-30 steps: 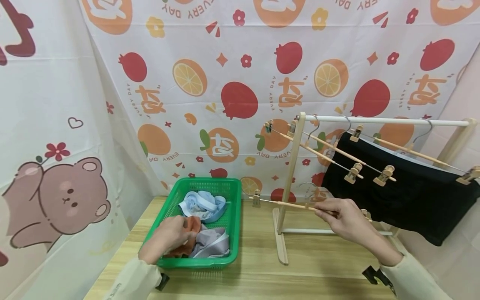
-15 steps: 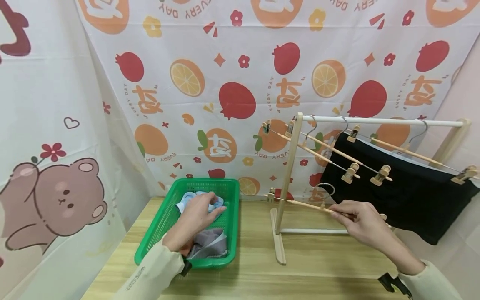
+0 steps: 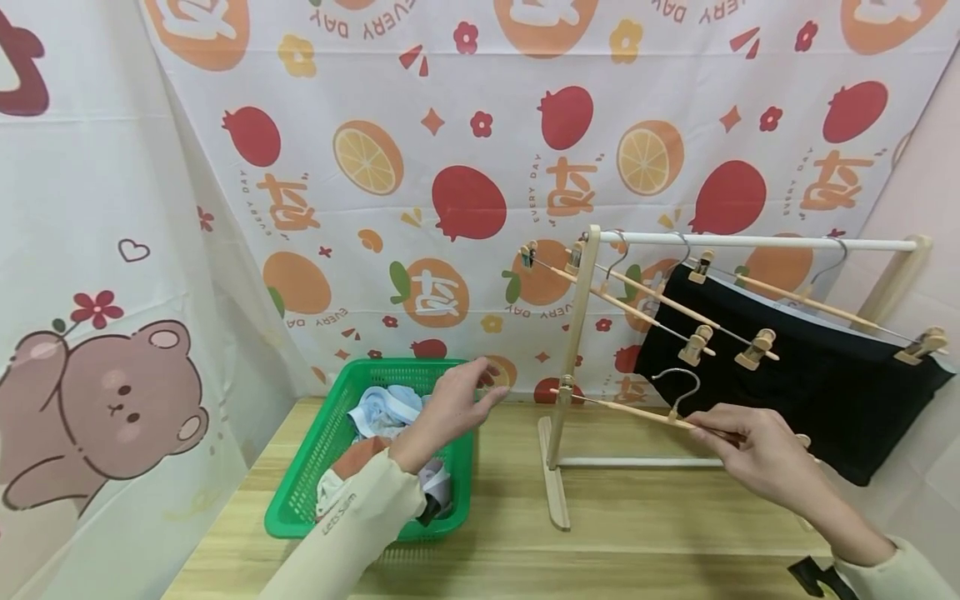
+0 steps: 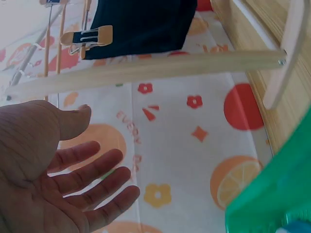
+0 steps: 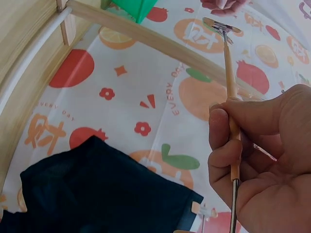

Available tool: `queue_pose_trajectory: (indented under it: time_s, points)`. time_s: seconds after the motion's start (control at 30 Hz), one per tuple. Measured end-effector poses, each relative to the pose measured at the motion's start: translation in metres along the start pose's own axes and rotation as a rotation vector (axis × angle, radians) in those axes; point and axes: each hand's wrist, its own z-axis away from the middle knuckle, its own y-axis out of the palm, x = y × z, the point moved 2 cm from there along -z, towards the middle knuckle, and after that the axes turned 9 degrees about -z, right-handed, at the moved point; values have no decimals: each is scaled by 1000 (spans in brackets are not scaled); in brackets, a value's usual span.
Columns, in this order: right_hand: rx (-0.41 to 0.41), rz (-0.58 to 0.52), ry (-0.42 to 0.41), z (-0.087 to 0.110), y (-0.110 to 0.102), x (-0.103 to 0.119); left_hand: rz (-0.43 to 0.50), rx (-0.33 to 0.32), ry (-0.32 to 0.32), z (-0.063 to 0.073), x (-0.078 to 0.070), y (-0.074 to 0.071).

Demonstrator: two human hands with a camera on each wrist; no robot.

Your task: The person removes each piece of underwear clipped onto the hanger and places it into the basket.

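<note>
In the head view my right hand [image 3: 772, 454] grips a wooden clip hanger [image 3: 633, 411] by its bar, the metal hook pointing up, in front of the drying rack. Fingers curl round that bar in the right wrist view, where a clip [image 5: 222, 25] shows at its far end. My left hand [image 3: 452, 407] is over the right rim of a green basket [image 3: 467, 500], holding nothing. Its fingers are spread and relaxed in the left wrist view. The basket holds a light blue cloth [image 3: 382, 408], an orange-brown cloth [image 3: 360, 457] and a greyish-purple cloth [image 3: 437, 482], partly hidden by my left arm.
A wooden rack [image 3: 570, 350] with a white top rail [image 3: 750, 242] stands at the right. Two bare clip hangers [image 3: 626, 304] hang there, with black shorts [image 3: 772, 358] clipped on another. Printed curtains [image 3: 465, 83] surround the wooden table [image 3: 517, 517].
My left hand has left the orange-brown cloth and moved up and right, past the light blue cloth, to the basket's right rim. The right hand has carried the hanger a little right.
</note>
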Motion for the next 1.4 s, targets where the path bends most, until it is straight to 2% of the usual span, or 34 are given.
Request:
queue_pose_trajectory:
  time_s: [0.2, 0.4, 0.5, 0.73, 0.9, 1.17, 1.4]
  points:
    - [-38, 43, -16, 7, -14, -3, 92, 0, 40, -16, -14, 13]
    - [-43, 73, -7, 13, -29, -6, 126, -26, 80, -33, -26, 26]
    - [-42, 91, 13, 16, -35, -8, 137, -24, 79, -40, -32, 33]
    - [-60, 150, 42, 21, -47, -13, 252, 26, 74, -54, -42, 44]
    - [-71, 175, 42, 25, -54, -15, 242, 3, 93, -62, -49, 53]
    - [-94, 231, 59, 30, -69, -24, 319, -10, 46, -74, -58, 63]
    - [-85, 297, 116, 32, -81, -33, 343, -7, 23, -77, -58, 67]
